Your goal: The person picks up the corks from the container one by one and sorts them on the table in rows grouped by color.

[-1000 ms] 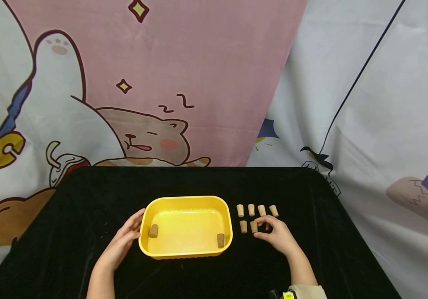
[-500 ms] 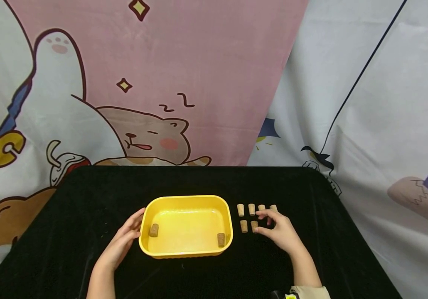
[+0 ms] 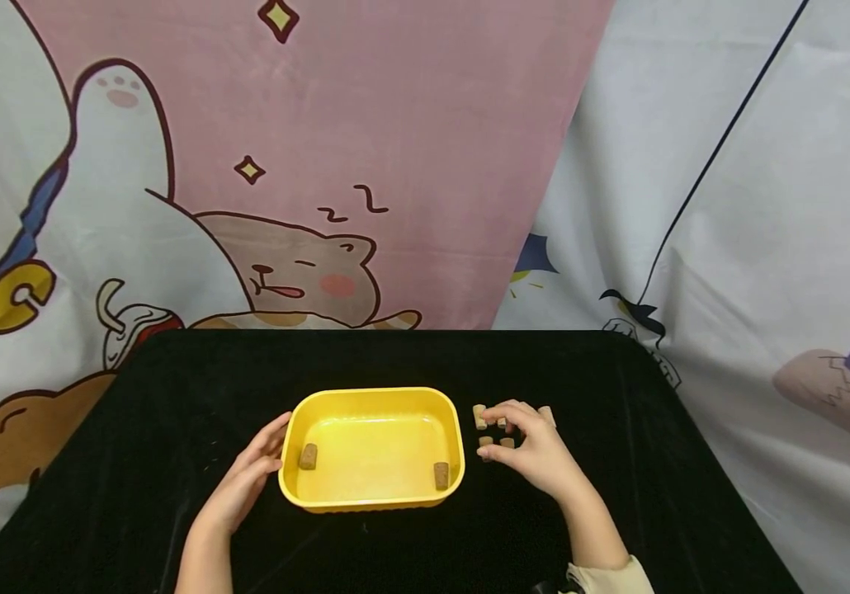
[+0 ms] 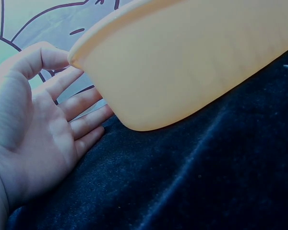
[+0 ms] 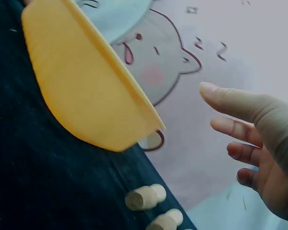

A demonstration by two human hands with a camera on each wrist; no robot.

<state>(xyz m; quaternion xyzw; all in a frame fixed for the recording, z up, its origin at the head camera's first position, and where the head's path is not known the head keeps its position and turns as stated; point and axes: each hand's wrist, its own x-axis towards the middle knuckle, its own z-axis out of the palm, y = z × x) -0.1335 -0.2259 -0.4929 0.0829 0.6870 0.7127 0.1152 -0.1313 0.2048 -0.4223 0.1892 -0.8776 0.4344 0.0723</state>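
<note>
A yellow plastic basin (image 3: 370, 505) stands on the black cloth. Inside lie two cork stoppers, one at the left (image 3: 309, 456) and one at the right (image 3: 441, 475). My left hand (image 3: 250, 474) touches the basin's left end, fingers extended along the wall and thumb at the rim (image 4: 73, 60). To the right of the basin, my right hand (image 3: 536, 450) hovers over two rows of cork stoppers (image 3: 479, 416), partly hiding them. In the right wrist view its thumb and fingers are apart, with nothing between them. Two stoppers (image 5: 145, 197) show below the basin there.
Black velvety cloth (image 3: 365, 553) covers the table. Behind its far edge hangs a cartoon-printed curtain (image 3: 425, 165), pink and white. A pale sleeve (image 3: 611, 576) shows at the right wrist.
My right hand has moved from the near-row stopper up and leftward over the group, its thumb and fingers spreading. The left hand and basin stay nearly in place.
</note>
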